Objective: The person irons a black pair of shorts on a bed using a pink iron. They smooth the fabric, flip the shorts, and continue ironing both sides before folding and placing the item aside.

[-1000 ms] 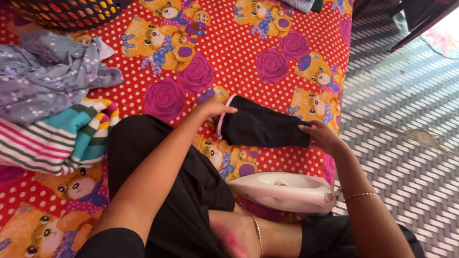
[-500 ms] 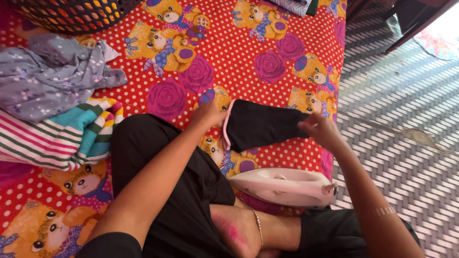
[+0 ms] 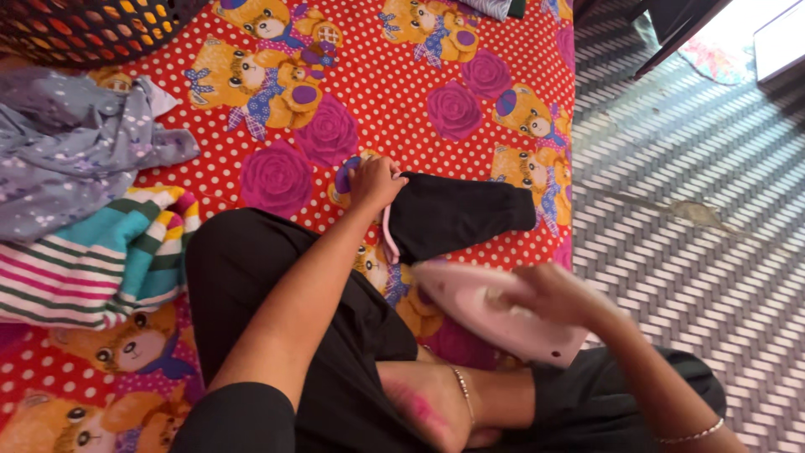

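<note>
The left hand [image 3: 376, 180] presses its fingers on the pink-trimmed end of a small black folded cloth garment [image 3: 457, 214] lying near the right edge of a red polka-dot blanket printed with bears and roses [image 3: 377, 92]. The right hand [image 3: 558, 295], blurred, is clenched around the handle of a pale pink plastic iron [image 3: 490, 315], held just beside the garment's near edge. A striped fabric pile [image 3: 92, 260] and grey dotted cloth [image 3: 67, 151] lie at the blanket's left edge
</note>
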